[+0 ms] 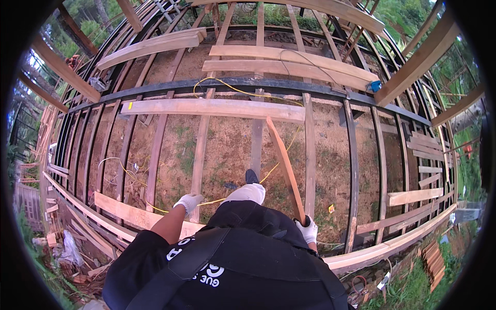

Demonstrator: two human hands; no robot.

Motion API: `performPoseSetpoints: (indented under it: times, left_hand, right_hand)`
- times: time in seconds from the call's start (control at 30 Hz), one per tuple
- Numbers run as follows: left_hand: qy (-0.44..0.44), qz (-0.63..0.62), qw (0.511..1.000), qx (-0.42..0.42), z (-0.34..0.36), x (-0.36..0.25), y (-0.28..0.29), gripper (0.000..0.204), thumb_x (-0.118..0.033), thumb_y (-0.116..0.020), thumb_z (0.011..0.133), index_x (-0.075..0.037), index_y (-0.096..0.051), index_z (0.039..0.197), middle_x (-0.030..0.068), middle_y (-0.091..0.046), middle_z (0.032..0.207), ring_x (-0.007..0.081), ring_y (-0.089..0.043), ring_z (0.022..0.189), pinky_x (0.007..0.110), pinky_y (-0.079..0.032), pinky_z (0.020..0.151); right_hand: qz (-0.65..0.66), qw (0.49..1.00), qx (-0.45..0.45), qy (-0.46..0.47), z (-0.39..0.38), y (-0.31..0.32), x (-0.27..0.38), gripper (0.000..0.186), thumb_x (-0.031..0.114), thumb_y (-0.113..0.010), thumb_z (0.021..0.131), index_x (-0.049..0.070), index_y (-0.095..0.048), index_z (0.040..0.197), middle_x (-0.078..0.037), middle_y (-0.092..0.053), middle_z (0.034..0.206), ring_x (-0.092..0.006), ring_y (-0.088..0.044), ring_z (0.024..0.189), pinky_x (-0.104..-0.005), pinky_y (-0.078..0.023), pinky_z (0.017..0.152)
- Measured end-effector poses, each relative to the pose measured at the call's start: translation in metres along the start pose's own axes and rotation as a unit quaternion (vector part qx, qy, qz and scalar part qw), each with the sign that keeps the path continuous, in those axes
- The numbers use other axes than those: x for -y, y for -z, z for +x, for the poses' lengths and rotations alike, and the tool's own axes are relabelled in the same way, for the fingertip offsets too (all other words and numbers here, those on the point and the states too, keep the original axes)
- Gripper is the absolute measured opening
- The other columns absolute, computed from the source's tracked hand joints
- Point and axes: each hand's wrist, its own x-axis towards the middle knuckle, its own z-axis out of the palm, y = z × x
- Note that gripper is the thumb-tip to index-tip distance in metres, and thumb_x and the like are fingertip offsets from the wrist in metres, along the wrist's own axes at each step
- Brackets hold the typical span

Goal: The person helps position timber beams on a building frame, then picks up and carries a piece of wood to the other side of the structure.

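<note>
Where the right hand (309, 231) meets the near end of the narrow board (287, 168), part of its fingers is hidden, and the torso covers most of that forearm. The underside of the left hand (189, 202) is out of sight, so whether its fingers grip anything cannot be told. The black shirt (258, 263), itself cut off below, conceals the second foot and the right end of the pale plank (126, 210) by the floor frame's (354, 175) near edge. Between the joists, a yellow scrap (331, 208) is too small to identify.
</note>
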Motion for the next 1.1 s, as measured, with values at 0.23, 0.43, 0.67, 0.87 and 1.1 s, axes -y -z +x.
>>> performPoseSetpoints:
  times: [0.23, 0.43, 0.67, 0.87, 1.1]
  left_hand:
    - [-0.033, -0.053, 0.997, -0.034, 0.077, -0.138, 0.068, 0.063, -0.051, -0.057, 0.092, -0.002, -0.064, 0.132, 0.0160, -0.071, 0.121, 0.0278, -0.065, 0.114, 0.037, -0.047, 0.100]
    - [-0.192, -0.151, 0.967, 0.064, 0.109, -0.302, 0.071, 0.052, -0.039, -0.068, 0.095, -0.005, -0.063, 0.134, 0.0078, -0.069, 0.125, 0.0167, -0.061, 0.113, 0.033, -0.047, 0.101]
    - [-0.382, -0.144, 0.897, 0.170, 0.132, -0.430, 0.049, 0.053, -0.029, -0.072, 0.096, -0.002, -0.058, 0.139, 0.0089, -0.067, 0.128, 0.0156, -0.058, 0.121, 0.033, -0.046, 0.105]
    - [-0.358, -0.280, 0.874, 0.173, 0.160, -0.536, 0.117, 0.047, -0.024, -0.071, 0.096, 0.000, -0.060, 0.135, 0.0092, -0.068, 0.125, 0.0150, -0.063, 0.112, 0.033, -0.051, 0.099]
    - [-0.456, -0.393, 0.796, -0.067, 0.193, -0.659, 0.256, 0.027, -0.007, -0.064, 0.095, -0.001, -0.064, 0.121, 0.0079, -0.068, 0.117, 0.0162, -0.061, 0.112, 0.035, -0.048, 0.100]
  right_hand:
    - [0.067, 0.996, -0.012, -0.054, 0.142, 0.009, 0.080, 0.031, 0.020, -0.081, 0.080, 0.003, -0.070, 0.103, -0.014, -0.073, 0.081, -0.0216, -0.072, 0.072, -0.0374, -0.056, 0.067]
    - [0.055, 0.995, -0.002, 0.083, 0.225, 0.009, 0.181, 0.043, 0.021, -0.082, 0.077, 0.002, -0.069, 0.113, -0.019, -0.074, 0.100, -0.0343, -0.072, 0.095, -0.0411, -0.055, 0.085]
    - [-0.006, 0.951, 0.042, 0.305, 0.313, 0.004, 0.325, 0.052, 0.030, -0.082, 0.078, 0.005, -0.067, 0.122, -0.019, -0.071, 0.111, -0.0362, -0.069, 0.101, -0.0433, -0.055, 0.090]
    - [-0.018, 0.887, 0.013, 0.462, 0.425, -0.020, 0.411, 0.063, 0.029, -0.081, 0.075, 0.012, -0.063, 0.133, -0.015, -0.069, 0.112, -0.0349, -0.066, 0.102, -0.0461, -0.051, 0.094]
    - [-0.089, 0.924, -0.031, 0.371, 0.574, 0.026, 0.454, 0.071, 0.034, -0.080, 0.078, 0.011, -0.056, 0.141, -0.017, -0.064, 0.127, -0.0376, -0.057, 0.121, -0.0486, -0.042, 0.106]
